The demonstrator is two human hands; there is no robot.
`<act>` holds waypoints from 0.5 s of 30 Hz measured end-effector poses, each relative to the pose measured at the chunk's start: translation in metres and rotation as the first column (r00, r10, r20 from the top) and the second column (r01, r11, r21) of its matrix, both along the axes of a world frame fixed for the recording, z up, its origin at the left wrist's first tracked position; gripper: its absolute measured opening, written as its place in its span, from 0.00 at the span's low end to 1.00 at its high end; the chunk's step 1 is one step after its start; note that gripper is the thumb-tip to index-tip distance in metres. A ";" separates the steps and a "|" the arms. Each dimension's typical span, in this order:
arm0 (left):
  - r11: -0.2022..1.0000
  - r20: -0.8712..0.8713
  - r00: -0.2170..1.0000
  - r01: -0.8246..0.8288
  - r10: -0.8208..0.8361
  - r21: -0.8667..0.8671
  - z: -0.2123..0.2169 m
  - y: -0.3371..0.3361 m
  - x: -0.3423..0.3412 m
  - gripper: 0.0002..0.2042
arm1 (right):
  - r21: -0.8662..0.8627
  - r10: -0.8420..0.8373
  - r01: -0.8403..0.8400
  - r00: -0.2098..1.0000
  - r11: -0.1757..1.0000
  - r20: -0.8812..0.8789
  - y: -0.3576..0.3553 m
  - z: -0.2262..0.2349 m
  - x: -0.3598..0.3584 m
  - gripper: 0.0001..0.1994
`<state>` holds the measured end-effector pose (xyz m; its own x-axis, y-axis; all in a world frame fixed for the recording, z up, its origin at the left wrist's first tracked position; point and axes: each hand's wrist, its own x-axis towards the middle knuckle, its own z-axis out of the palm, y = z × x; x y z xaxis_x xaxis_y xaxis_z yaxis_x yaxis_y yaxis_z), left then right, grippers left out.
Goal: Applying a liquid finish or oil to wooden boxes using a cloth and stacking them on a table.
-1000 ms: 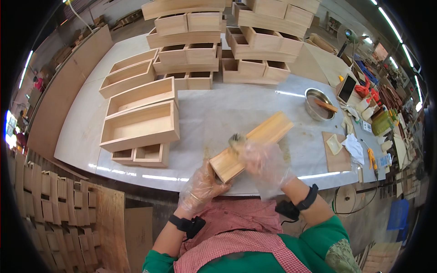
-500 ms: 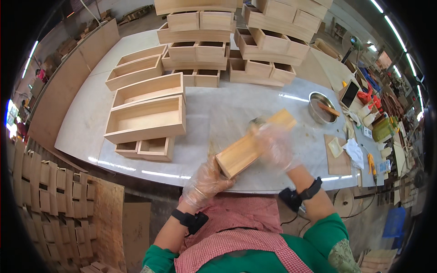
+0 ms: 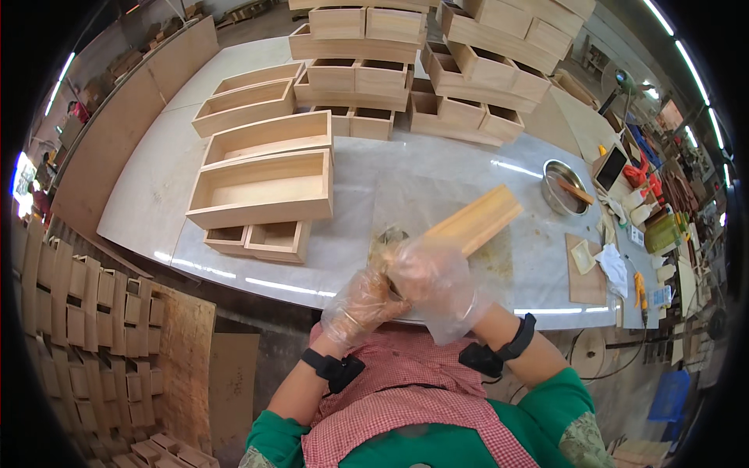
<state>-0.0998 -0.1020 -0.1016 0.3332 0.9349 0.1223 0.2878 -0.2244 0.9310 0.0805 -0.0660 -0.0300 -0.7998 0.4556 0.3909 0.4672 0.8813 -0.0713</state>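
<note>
A: Where's the wooden box (image 3: 476,221)?
B: Tilted over the plastic-covered worktable (image 3: 437,175), its near end gripped by both gloved hands.
A: How are they set?
B: The right hand (image 3: 433,281) is wrapped around its lower end; the left hand (image 3: 360,300) is closed beside it, a wad of cloth (image 3: 388,236) showing just above the fingers.
A: Anything nearby?
B: A metal bowl (image 3: 563,187) to the right, open wooden drawers (image 3: 261,191) to the left

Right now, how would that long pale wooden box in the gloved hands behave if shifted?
The long pale wooden box looks rigid and probably light, being thin-walled. Both hands wear thin plastic gloves, so it may slip. Flat sides suggest it won't roll.
</note>
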 end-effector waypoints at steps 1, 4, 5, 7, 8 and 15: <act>0.997 0.118 0.990 0.067 -0.071 0.034 -0.001 0.001 -0.002 0.31 | -0.076 0.002 -0.005 0.999 0.997 -0.042 -0.008 0.003 -0.001 0.24; 0.998 -0.025 0.999 0.022 -0.023 -0.058 0.002 0.000 -0.004 0.29 | -0.223 -0.056 0.070 0.996 0.972 0.069 -0.044 0.024 -0.003 0.25; 0.998 -0.019 0.999 0.029 -0.030 -0.059 0.001 -0.001 -0.002 0.29 | -0.273 -0.109 0.171 0.968 0.947 0.227 -0.053 0.030 0.002 0.26; 0.996 -0.281 0.956 -0.087 0.086 0.009 -0.001 -0.002 -0.001 0.25 | -0.278 -0.087 0.104 0.994 0.955 0.073 -0.057 0.024 0.007 0.23; 0.997 -0.250 0.966 -0.071 0.060 -0.032 0.012 -0.002 0.003 0.24 | -0.268 -0.069 0.043 0.993 0.963 -0.091 -0.059 0.020 0.011 0.20; 0.997 -0.143 0.986 -0.083 0.082 0.001 0.005 0.001 0.006 0.31 | 0.355 -0.378 0.367 0.925 0.860 -0.043 0.002 -0.060 0.081 0.07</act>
